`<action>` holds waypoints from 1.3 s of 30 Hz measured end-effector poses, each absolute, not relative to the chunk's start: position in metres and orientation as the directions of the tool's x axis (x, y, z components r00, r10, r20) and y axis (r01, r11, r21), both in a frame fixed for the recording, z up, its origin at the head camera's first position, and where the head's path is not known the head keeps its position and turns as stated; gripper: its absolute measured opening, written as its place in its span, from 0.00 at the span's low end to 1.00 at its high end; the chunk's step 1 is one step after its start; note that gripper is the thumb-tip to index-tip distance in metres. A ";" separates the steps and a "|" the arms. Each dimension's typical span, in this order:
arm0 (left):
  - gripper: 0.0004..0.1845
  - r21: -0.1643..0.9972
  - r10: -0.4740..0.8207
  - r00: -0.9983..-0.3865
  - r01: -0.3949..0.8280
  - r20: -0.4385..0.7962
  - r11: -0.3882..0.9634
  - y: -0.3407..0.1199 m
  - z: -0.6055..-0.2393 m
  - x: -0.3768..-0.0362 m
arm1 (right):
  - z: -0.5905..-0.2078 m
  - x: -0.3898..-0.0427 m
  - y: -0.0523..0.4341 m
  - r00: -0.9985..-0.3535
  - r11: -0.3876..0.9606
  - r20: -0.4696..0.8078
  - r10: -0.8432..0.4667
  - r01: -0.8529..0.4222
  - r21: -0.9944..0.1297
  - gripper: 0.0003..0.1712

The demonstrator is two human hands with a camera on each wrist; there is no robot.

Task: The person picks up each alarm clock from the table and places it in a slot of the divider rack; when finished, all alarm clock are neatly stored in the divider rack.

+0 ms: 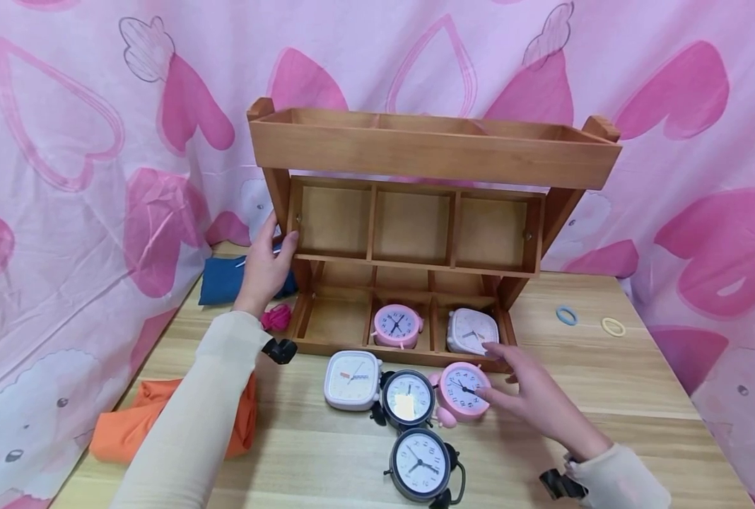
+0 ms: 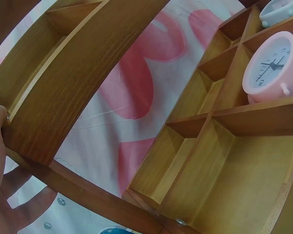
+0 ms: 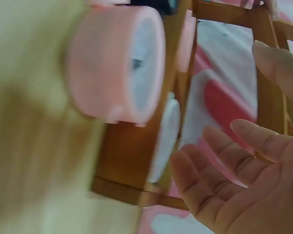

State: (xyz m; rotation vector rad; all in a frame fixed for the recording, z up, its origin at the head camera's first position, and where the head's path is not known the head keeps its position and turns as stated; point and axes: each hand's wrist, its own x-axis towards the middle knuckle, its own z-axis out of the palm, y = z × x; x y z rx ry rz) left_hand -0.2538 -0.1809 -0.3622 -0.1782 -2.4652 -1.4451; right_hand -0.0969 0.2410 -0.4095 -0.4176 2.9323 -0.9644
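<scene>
A three-tier wooden rack [image 1: 437,159] with square compartments stands on the table. My left hand [image 1: 266,268] grips its left side, thumb at the front and fingers behind, as the left wrist view shows. In the bottom tier sit a pink alarm clock [image 1: 396,325] in the middle compartment and a white square clock [image 1: 471,331] in the right one. My right hand [image 1: 536,389] hovers with spread, relaxed fingers in front of the rack's right end. In the head view its fingertips overlap the white clock and a second pink alarm clock [image 1: 463,391] lying on the table.
Before the rack lie another white clock [image 1: 352,380] and two black alarm clocks [image 1: 408,398]. Orange cloth [image 1: 129,424], blue cloth [image 1: 220,281] and a magenta bundle [image 1: 277,317] lie left. A blue ring [image 1: 566,315] and a yellow ring [image 1: 613,326] lie right. A curtain [image 1: 670,177] hangs behind.
</scene>
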 end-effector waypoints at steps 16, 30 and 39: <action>0.32 0.829 -0.031 -0.951 0.252 0.308 0.499 -0.181 -0.361 -0.254 | -0.460 -0.086 0.236 -0.979 0.730 -0.064 -0.192 -0.099 -0.677 0.57; 0.32 0.833 -0.034 -0.951 0.250 0.306 0.493 -0.180 -0.360 -0.253 | -0.471 -0.089 0.228 -0.977 0.748 -0.109 -0.185 -0.068 -0.660 0.59; 0.32 0.834 -0.040 -0.952 0.245 0.303 0.495 -0.180 -0.360 -0.251 | -0.473 -0.087 0.228 -0.986 0.761 -0.089 -0.141 -0.050 -0.647 0.58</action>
